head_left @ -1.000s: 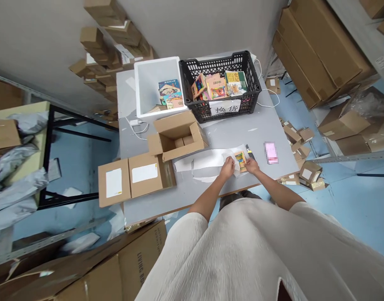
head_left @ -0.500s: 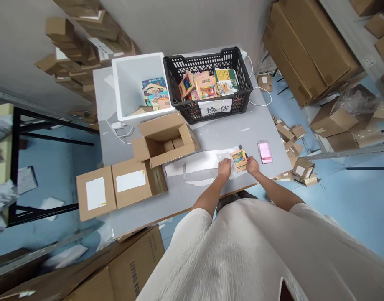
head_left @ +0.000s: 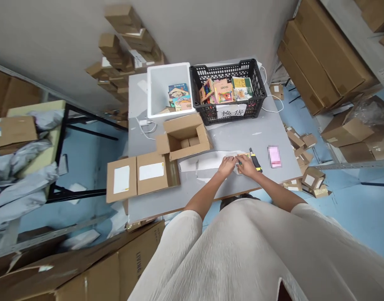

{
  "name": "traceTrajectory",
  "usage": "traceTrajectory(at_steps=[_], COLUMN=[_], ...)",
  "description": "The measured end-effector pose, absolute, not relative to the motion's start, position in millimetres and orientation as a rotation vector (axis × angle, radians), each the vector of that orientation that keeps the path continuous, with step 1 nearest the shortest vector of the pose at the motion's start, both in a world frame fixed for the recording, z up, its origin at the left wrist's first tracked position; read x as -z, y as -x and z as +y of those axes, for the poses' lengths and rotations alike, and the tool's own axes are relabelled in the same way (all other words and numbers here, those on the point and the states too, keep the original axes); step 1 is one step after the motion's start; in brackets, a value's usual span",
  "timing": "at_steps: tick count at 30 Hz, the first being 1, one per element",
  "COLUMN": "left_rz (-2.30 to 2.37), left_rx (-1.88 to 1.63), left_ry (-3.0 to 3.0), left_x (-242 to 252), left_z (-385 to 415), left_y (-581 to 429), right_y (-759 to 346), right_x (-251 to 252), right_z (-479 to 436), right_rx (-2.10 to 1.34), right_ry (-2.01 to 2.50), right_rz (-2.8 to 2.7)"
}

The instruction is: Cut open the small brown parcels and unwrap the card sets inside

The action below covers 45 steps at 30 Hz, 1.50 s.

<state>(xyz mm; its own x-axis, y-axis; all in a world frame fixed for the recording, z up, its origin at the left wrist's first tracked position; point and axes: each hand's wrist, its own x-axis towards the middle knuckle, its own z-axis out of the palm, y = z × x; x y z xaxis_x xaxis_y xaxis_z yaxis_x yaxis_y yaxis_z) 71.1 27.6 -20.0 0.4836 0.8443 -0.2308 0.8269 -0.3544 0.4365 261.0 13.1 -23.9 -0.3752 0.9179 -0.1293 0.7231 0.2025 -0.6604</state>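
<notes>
My left hand (head_left: 227, 165) and my right hand (head_left: 245, 164) are close together near the table's front edge, fingers curled over a small book in pale wrapping. Most of the book is hidden under the hands; a little of its cover shows by my right hand. Just right of my right hand lies a black and yellow cutter (head_left: 255, 160). A strip of white paper (head_left: 207, 161) stretches to the left from my hands. Farther right, a pink-screened phone (head_left: 274, 156) lies on the table.
An open cardboard box (head_left: 188, 136) stands left of centre, with labelled boxes (head_left: 121, 179) beside it. At the back are a white foam bin (head_left: 153, 92) and a black crate (head_left: 229, 116), both with books. Cartons and shelving flank the grey table (head_left: 166, 196).
My right hand has moved left, off the cutter, and now meets my left hand over the book. The cutter now lies free. The whole view has shifted, with the table farther right.
</notes>
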Motion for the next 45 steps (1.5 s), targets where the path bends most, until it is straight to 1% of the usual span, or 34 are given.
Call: traceTrajectory(at_steps=[4, 12, 15, 18, 22, 26, 32, 39, 45], left_rz=[1.391, 1.691, 1.77, 1.842, 1.927, 1.962, 1.958, 1.921, 1.971], left_rx=[-0.158, -0.623, -0.71, -0.721, -0.596, -0.465, -0.389, -0.133, -0.237], left_ry=[-2.264, -2.184, -2.197, -2.213, -2.217, -2.181, -2.152, -2.123, -2.14], left_x=[-12, -70, -88, -99, -99, -87, -65, -47, -61], left_z=[31, 42, 51, 57, 59, 61, 83, 111, 115], left_y=[-40, 22, 51, 82, 119, 144, 159, 159, 152], right_y=[-235, -170, -134, -91, -40, -16, -21, -32, -46], right_x=[4, -56, -76, -83, -71, -50, -35, -34, -38], right_z=[34, 82, 98, 110, 120, 127, 135, 149, 153], right_rx=[-0.959, -0.726, -0.702, -0.756, -0.91, -1.076, -0.915, -0.924, -0.912], right_ry=[1.442, 1.233, 1.142, 1.114, 1.145, 1.205, 1.398, 1.447, 1.462], right_rz=[-2.199, -2.143, -2.084, -2.0, -1.965, -2.096, -2.145, -2.133, -2.037])
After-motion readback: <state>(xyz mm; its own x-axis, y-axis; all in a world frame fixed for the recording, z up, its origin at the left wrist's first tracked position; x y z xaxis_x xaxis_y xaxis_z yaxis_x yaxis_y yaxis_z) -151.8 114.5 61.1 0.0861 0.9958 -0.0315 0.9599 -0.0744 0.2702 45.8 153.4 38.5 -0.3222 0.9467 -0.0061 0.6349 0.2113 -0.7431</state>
